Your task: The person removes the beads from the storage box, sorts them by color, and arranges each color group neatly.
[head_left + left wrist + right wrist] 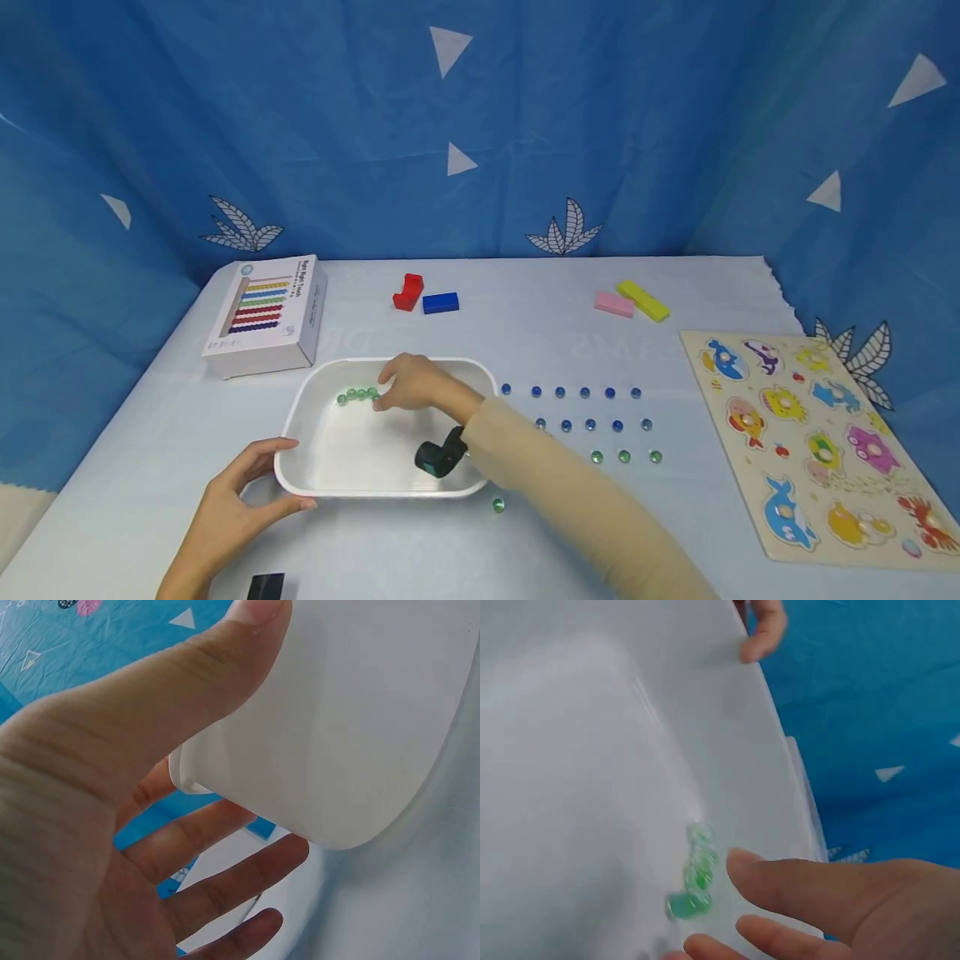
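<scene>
A white tray (360, 467) with rounded corners stands on the table, and a short row of green glass beads (362, 393) lies inside it near the far wall. My right hand (416, 383) reaches into the tray at the right end of that row. In the right wrist view its thumb (772, 881) and fingers are apart beside the beads (699, 879), with nothing visible between them. My left hand (236, 500) is at the tray's near left corner, fingers extended. Its index fingertip touches the left rim, while the thumb (225, 667) lies along the near side.
Rows of blue beads (584, 392) and green beads (624, 457) lie right of the tray, with one green bead (498, 505) before it. Around stand a boxed toy (262, 317), red block (408, 292), blue block (440, 303), pink block (614, 304), yellow block (642, 301) and animal puzzle board (738, 479).
</scene>
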`<state>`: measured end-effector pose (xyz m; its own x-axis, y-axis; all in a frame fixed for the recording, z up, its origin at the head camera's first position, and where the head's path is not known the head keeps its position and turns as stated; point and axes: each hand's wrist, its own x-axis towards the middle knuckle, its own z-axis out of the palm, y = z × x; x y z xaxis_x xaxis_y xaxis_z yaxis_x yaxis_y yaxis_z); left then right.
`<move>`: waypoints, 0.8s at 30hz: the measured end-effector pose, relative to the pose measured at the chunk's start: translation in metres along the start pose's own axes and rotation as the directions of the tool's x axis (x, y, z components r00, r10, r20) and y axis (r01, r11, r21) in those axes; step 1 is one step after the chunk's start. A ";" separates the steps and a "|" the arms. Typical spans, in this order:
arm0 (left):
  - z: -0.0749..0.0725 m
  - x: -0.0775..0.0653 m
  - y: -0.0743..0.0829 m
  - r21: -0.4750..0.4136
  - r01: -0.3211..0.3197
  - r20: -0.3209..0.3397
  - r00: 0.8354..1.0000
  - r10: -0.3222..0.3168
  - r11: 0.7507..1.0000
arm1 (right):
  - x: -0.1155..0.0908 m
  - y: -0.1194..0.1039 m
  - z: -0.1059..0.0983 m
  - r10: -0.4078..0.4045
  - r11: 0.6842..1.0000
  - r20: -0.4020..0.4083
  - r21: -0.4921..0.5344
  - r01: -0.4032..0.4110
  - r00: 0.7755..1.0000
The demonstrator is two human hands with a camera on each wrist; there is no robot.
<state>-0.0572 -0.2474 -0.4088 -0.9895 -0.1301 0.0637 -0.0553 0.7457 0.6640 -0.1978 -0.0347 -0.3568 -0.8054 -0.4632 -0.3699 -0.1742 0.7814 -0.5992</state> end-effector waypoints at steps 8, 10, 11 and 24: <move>0.001 -0.001 -0.001 -0.017 -0.042 -0.026 0.999 0.042 0.999 | 0.019 -0.027 0.041 -0.024 0.934 -0.261 -0.350 -0.071 0.965; 0.001 -0.002 -0.001 -0.024 -0.053 -0.030 0.998 0.053 0.998 | 0.021 -0.029 0.046 -0.050 0.901 -0.301 -0.425 -0.087 0.952; 0.001 -0.002 -0.001 -0.024 -0.055 -0.030 0.998 0.054 0.998 | 0.022 -0.030 0.048 -0.057 0.888 -0.310 -0.450 -0.094 0.949; -0.001 0.002 -0.001 -0.050 -0.011 0.007 1.000 0.012 0.999 | -0.039 -0.009 -0.024 -0.199 0.975 -0.154 0.067 0.211 0.968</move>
<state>-0.0590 -0.2492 -0.4087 -0.9909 -0.1169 0.0661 -0.0375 0.7136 0.6996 -0.1781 -0.0133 -0.3200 -0.8322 -0.5392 -0.1293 -0.3018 0.6360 -0.7102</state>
